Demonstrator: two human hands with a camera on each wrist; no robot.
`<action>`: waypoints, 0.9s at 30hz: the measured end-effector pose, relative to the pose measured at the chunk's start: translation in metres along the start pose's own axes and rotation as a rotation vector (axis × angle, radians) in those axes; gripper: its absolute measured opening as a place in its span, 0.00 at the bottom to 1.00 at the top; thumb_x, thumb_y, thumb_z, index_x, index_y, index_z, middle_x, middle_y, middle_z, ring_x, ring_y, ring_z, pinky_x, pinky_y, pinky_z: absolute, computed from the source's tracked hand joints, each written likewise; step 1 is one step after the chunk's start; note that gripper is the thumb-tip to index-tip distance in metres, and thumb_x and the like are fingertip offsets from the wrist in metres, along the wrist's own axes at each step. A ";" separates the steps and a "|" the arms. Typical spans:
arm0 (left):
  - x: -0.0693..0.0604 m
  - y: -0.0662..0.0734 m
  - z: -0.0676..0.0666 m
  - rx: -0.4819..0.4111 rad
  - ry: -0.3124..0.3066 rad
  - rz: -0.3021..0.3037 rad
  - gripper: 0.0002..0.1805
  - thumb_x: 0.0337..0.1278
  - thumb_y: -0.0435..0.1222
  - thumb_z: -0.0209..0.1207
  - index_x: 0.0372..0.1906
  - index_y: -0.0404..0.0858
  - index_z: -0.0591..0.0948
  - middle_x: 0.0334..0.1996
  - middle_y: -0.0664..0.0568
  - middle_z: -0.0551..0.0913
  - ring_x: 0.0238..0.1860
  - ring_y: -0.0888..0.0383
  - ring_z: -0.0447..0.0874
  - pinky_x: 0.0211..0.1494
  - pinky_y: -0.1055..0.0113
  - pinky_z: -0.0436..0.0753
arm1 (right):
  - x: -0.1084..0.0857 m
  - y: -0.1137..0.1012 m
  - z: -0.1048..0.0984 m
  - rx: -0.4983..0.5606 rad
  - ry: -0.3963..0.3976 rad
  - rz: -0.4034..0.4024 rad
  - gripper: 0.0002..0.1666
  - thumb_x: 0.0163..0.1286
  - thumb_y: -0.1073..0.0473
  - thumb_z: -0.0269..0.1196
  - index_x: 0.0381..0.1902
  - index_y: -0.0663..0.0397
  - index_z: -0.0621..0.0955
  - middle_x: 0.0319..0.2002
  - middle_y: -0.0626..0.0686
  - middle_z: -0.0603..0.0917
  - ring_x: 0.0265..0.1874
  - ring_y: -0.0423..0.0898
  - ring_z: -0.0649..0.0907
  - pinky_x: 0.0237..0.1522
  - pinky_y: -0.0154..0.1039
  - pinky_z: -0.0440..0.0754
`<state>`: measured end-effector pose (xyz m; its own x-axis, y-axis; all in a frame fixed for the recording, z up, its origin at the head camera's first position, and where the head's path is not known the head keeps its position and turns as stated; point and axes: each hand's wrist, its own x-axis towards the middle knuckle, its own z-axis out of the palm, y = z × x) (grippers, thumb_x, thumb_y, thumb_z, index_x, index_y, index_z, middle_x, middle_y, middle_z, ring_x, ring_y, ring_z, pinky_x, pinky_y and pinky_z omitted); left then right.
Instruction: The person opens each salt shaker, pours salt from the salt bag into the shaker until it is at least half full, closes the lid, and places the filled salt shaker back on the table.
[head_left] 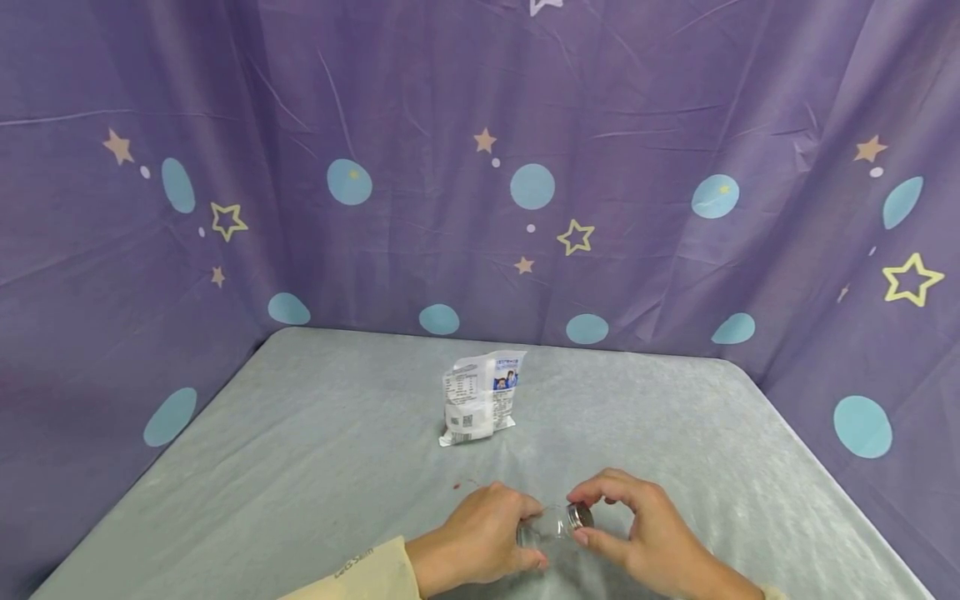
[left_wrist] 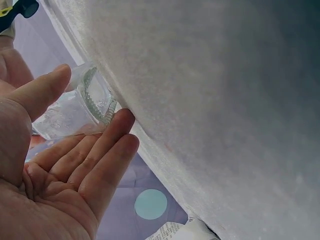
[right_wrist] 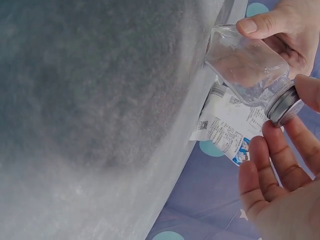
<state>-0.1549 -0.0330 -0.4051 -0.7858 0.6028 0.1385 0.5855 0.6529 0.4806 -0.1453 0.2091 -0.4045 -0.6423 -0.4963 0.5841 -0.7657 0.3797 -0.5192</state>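
Observation:
A clear glass jar point(right_wrist: 247, 62) with a silver metal lid point(right_wrist: 284, 106) is held on its side between both hands, low in the head view. My left hand point(head_left: 487, 533) grips the body, thumb on one side and fingers on the other; the left wrist view shows the jar's ribbed base point(left_wrist: 95, 97) between them. My right hand point(head_left: 645, 533) pinches the lid point(head_left: 580, 516) between thumb and fingers. No contents show inside the glass. Beyond the hands, a white printed packet point(head_left: 482, 397) stands on the table.
Pale grey cloth covers the table point(head_left: 322, 433). A small reddish speck point(head_left: 456, 486) lies on it near the left hand. Purple curtains point(head_left: 420, 108) with stars and blue dots enclose the back and both sides.

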 end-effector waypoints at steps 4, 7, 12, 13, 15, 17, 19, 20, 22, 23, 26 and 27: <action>0.000 0.000 0.001 0.014 0.015 0.010 0.14 0.42 0.48 0.80 0.31 0.49 0.87 0.15 0.72 0.70 0.16 0.71 0.59 0.21 0.74 0.64 | 0.001 0.003 -0.001 0.062 -0.033 -0.051 0.26 0.56 0.66 0.78 0.51 0.44 0.84 0.44 0.46 0.86 0.41 0.43 0.84 0.49 0.38 0.82; 0.000 0.000 0.001 0.017 0.016 0.014 0.14 0.42 0.47 0.80 0.29 0.50 0.86 0.15 0.72 0.69 0.16 0.71 0.58 0.21 0.74 0.63 | 0.002 0.001 -0.002 0.080 -0.059 -0.053 0.26 0.56 0.68 0.78 0.52 0.46 0.84 0.45 0.46 0.86 0.42 0.43 0.84 0.52 0.37 0.81; 0.000 0.001 0.000 0.011 0.006 0.010 0.13 0.43 0.47 0.80 0.29 0.50 0.86 0.14 0.73 0.69 0.16 0.71 0.58 0.20 0.74 0.64 | 0.003 -0.001 -0.004 0.083 -0.078 -0.067 0.29 0.54 0.72 0.77 0.52 0.47 0.83 0.46 0.45 0.85 0.44 0.43 0.83 0.53 0.35 0.80; -0.001 0.001 0.000 0.012 0.007 0.010 0.13 0.43 0.47 0.80 0.29 0.50 0.86 0.14 0.73 0.69 0.15 0.71 0.58 0.20 0.74 0.63 | 0.003 -0.001 -0.004 0.083 -0.079 -0.071 0.30 0.53 0.73 0.77 0.52 0.47 0.83 0.47 0.45 0.85 0.45 0.43 0.83 0.52 0.35 0.79; -0.001 0.001 0.000 0.012 0.011 0.011 0.13 0.43 0.47 0.80 0.29 0.50 0.86 0.14 0.73 0.69 0.15 0.71 0.58 0.20 0.74 0.63 | 0.003 -0.002 -0.004 0.082 -0.080 -0.074 0.32 0.51 0.75 0.77 0.52 0.47 0.83 0.47 0.45 0.84 0.45 0.43 0.83 0.53 0.34 0.79; -0.001 0.001 0.000 0.015 0.018 0.014 0.13 0.42 0.47 0.80 0.29 0.50 0.86 0.14 0.73 0.69 0.15 0.71 0.58 0.20 0.74 0.63 | 0.003 -0.002 -0.004 0.082 -0.076 -0.078 0.35 0.49 0.76 0.77 0.54 0.45 0.83 0.48 0.44 0.84 0.46 0.43 0.83 0.53 0.34 0.79; -0.001 0.001 0.000 0.011 0.014 0.013 0.13 0.43 0.47 0.80 0.29 0.50 0.85 0.13 0.73 0.69 0.15 0.71 0.58 0.19 0.74 0.62 | 0.003 -0.002 -0.003 0.070 -0.067 -0.079 0.35 0.51 0.73 0.78 0.55 0.44 0.82 0.49 0.44 0.84 0.46 0.43 0.83 0.53 0.34 0.79; -0.001 0.001 0.000 0.007 0.010 0.010 0.13 0.43 0.46 0.80 0.29 0.50 0.85 0.13 0.73 0.69 0.15 0.71 0.58 0.19 0.74 0.62 | 0.003 -0.002 -0.003 0.060 -0.057 -0.080 0.34 0.52 0.71 0.78 0.56 0.43 0.82 0.49 0.43 0.84 0.47 0.43 0.84 0.53 0.34 0.79; 0.000 0.001 -0.001 0.001 0.000 0.005 0.13 0.44 0.47 0.80 0.28 0.50 0.85 0.13 0.72 0.69 0.15 0.71 0.58 0.19 0.74 0.63 | 0.003 -0.003 -0.001 0.025 -0.032 -0.067 0.32 0.55 0.66 0.79 0.56 0.42 0.81 0.50 0.42 0.84 0.46 0.43 0.84 0.52 0.34 0.80; 0.000 0.001 -0.001 -0.001 -0.007 0.003 0.14 0.44 0.47 0.80 0.28 0.49 0.85 0.13 0.72 0.69 0.15 0.70 0.58 0.19 0.74 0.63 | 0.003 -0.004 -0.001 0.001 -0.017 -0.050 0.29 0.57 0.63 0.79 0.56 0.41 0.82 0.49 0.41 0.84 0.45 0.43 0.84 0.50 0.35 0.80; 0.000 0.000 -0.002 -0.008 -0.022 -0.004 0.14 0.45 0.47 0.79 0.29 0.49 0.85 0.14 0.71 0.70 0.16 0.70 0.59 0.20 0.74 0.64 | 0.002 -0.006 0.001 -0.079 0.024 0.024 0.24 0.59 0.55 0.79 0.52 0.37 0.83 0.44 0.37 0.84 0.41 0.39 0.84 0.44 0.39 0.81; 0.000 0.000 -0.002 -0.007 -0.023 -0.004 0.14 0.45 0.47 0.79 0.29 0.49 0.85 0.15 0.71 0.71 0.16 0.70 0.59 0.21 0.74 0.65 | 0.002 -0.007 0.001 -0.099 0.029 0.055 0.23 0.59 0.53 0.78 0.51 0.35 0.83 0.42 0.35 0.84 0.40 0.38 0.84 0.42 0.39 0.81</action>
<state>-0.1553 -0.0333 -0.4036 -0.7831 0.6109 0.1169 0.5813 0.6519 0.4869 -0.1414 0.2048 -0.4003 -0.6834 -0.4502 0.5748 -0.7278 0.4817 -0.4881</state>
